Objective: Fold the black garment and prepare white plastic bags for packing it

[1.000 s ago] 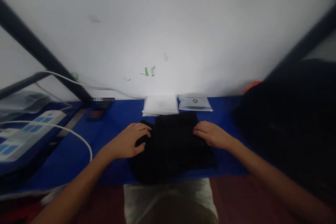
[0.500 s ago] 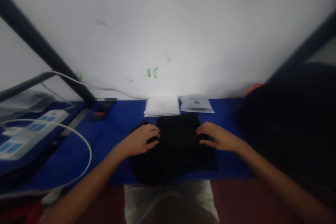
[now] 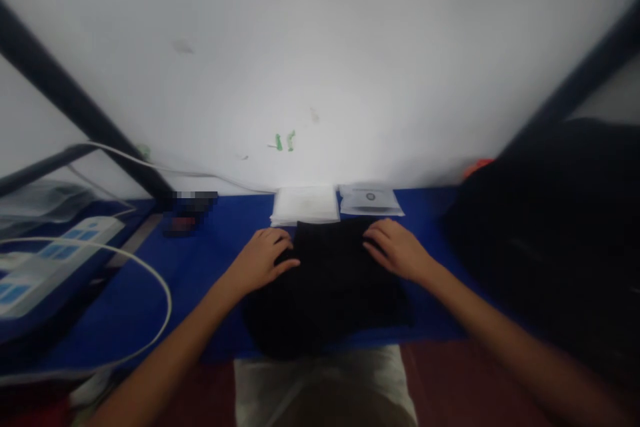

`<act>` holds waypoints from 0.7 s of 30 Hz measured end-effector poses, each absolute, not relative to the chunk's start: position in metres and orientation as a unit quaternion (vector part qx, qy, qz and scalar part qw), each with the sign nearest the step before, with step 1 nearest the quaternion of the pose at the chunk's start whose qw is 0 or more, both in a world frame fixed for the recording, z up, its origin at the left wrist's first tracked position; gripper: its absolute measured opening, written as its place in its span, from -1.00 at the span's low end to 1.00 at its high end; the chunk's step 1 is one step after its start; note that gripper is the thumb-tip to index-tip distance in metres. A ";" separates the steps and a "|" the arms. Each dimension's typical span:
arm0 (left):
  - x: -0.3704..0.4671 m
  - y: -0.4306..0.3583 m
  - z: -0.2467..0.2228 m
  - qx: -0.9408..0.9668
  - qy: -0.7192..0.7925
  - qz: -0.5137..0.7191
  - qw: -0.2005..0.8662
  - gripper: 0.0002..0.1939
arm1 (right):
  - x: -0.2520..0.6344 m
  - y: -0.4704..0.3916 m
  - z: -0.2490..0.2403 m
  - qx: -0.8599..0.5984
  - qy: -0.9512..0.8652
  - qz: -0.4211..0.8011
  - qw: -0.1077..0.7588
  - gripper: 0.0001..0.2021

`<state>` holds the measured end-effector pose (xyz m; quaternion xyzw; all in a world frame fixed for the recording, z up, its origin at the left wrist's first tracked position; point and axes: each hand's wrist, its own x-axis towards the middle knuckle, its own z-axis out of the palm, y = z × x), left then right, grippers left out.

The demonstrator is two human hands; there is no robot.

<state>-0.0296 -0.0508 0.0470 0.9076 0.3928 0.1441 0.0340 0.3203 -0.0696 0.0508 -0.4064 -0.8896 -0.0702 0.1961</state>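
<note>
A piece of black cloth, seemingly a garment, lies spread in front of me and reaches the near edge of the blue table. My left hand rests on its upper left side, thumb apart from slightly bent fingers. On the upper right side lies my right hand, its fingers extended over the cloth and the thumb held apart. Neither hand visibly grips the fabric. The cloth is so dark that its folds hardly show.
Behind the cloth lie a stack of white packets and a clear plastic bag with a round mark. To the left are a power strip and a looping white cable. A large dark heap fills the right.
My left hand has slid slightly left, its thumb now farther from the fingers. My right hand has moved a little left and up, farther onto the cloth. The view has shifted slightly.
</note>
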 end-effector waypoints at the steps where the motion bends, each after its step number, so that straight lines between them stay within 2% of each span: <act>1: -0.034 -0.055 0.046 0.914 0.376 0.140 0.053 -0.73 | 0.320 -0.076 0.049 -0.394 -0.902 -0.057 0.167 -0.74; 3: -0.039 -0.061 0.048 0.917 0.364 0.142 0.080 -0.82 | 0.320 -0.083 0.045 -0.407 -0.906 -0.032 0.110 -0.68; 5: -0.040 -0.067 0.056 0.912 0.363 0.162 0.104 -0.88 | 0.322 -0.084 0.044 -0.426 -0.901 0.005 0.080 -0.72; 8: -0.040 -0.085 0.078 0.897 0.361 0.187 0.176 -0.90 | 0.331 -0.085 0.058 -0.418 -0.897 0.099 0.106 -0.87; 10: -0.042 -0.102 0.092 0.887 0.350 0.169 0.249 -0.91 | 0.339 -0.092 0.072 -0.391 -0.892 0.183 0.134 -0.90; 12: -0.044 -0.119 0.102 0.878 0.343 0.115 0.313 -0.92 | 0.345 -0.104 0.085 -0.360 -0.883 0.276 0.120 -0.87; 16: -0.040 -0.133 0.103 0.839 0.371 0.003 0.398 -0.82 | 0.347 -0.120 0.091 -0.353 -0.823 0.445 0.016 -0.66; 19: -0.028 -0.125 0.095 0.846 0.389 0.031 0.363 -0.79 | 0.346 -0.106 0.086 -0.378 -0.803 0.461 0.013 -0.70; 21: -0.017 -0.117 0.087 0.876 0.364 0.083 0.306 -0.77 | 0.347 -0.082 0.080 -0.428 -0.826 0.363 0.057 -0.71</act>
